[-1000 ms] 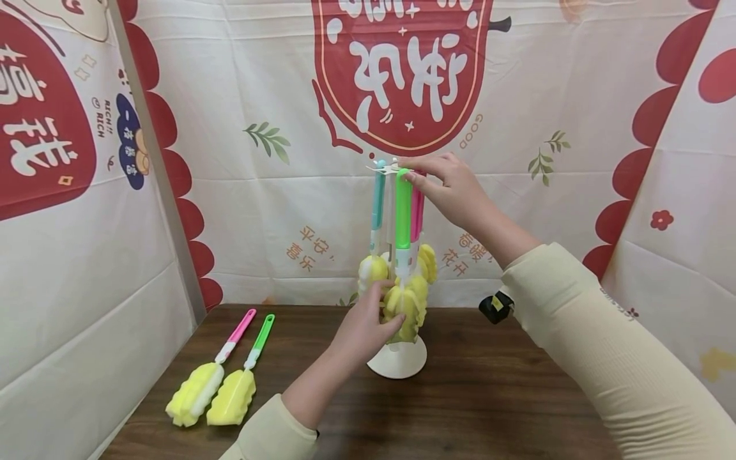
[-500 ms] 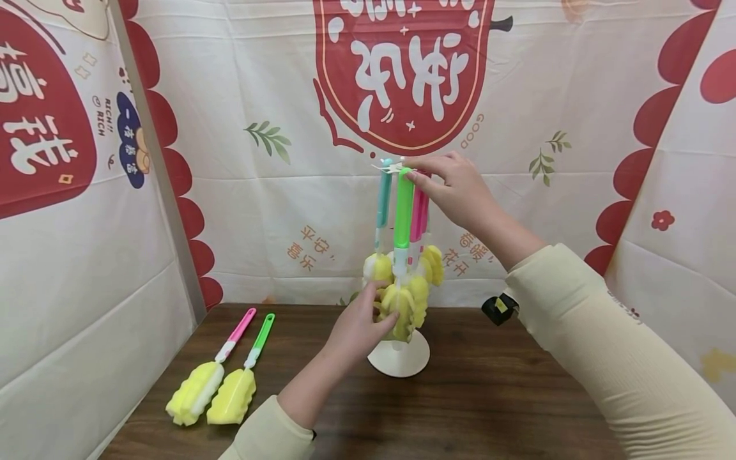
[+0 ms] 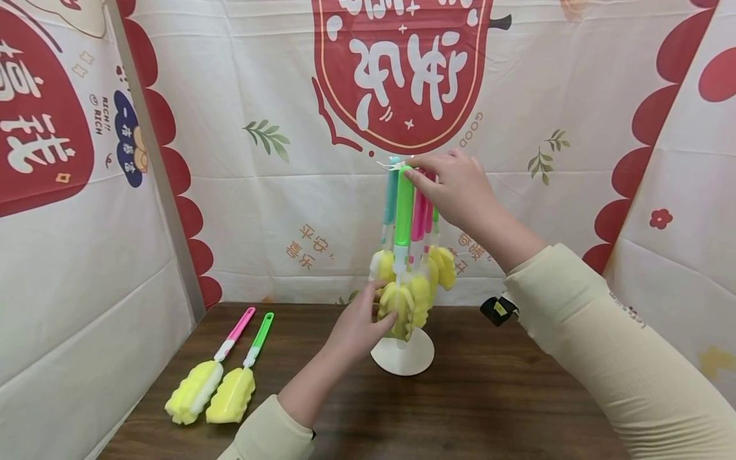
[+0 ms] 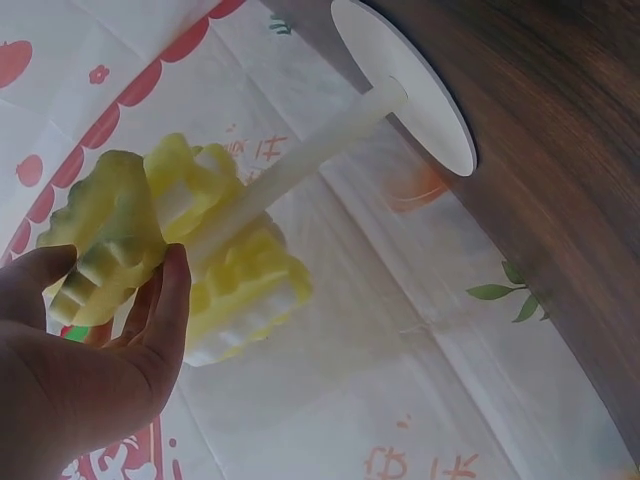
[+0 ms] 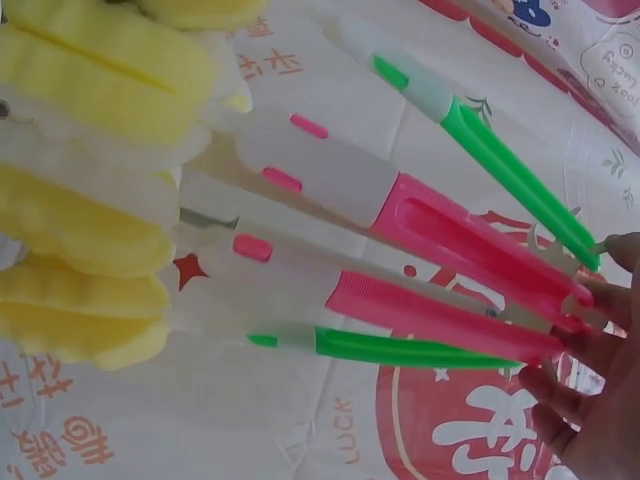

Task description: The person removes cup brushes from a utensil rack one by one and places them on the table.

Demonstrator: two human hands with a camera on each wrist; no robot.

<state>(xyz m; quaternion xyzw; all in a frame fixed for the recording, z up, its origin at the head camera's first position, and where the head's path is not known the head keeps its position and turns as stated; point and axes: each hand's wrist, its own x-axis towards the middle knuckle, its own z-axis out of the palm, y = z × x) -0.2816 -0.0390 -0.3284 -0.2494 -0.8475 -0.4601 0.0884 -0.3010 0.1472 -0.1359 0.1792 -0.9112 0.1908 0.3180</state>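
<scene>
A white stand (image 3: pixel 411 359) carries several sponge bottle brushes that hang from hooks at its top. At the front hangs a green-handled brush (image 3: pixel 404 214); my right hand (image 3: pixel 454 185) pinches the upper end of its handle beside the hooks. Lower down, my left hand (image 3: pixel 358 324) grips its yellow sponge head (image 4: pixel 110 225) between thumb and fingers. Behind it are a blue-handled brush (image 3: pixel 391 198) and pink-handled brushes (image 3: pixel 421 220). In the right wrist view the held green handle (image 5: pixel 520 180) ends near my thumb, while another green handle (image 5: pixel 410 350) reaches other fingers.
Two more sponge brushes, one pink-handled (image 3: pixel 236 332) and one green-handled (image 3: pixel 262 338), lie side by side at the left of the dark wooden table (image 3: pixel 489 409). A printed cloth (image 3: pixel 230 191) encloses the back and sides.
The hanging brushes have swung round the stand: the blue one shifted right, and a green one now shows at the back right. The base slid slightly right. Both hands keep their hold.
</scene>
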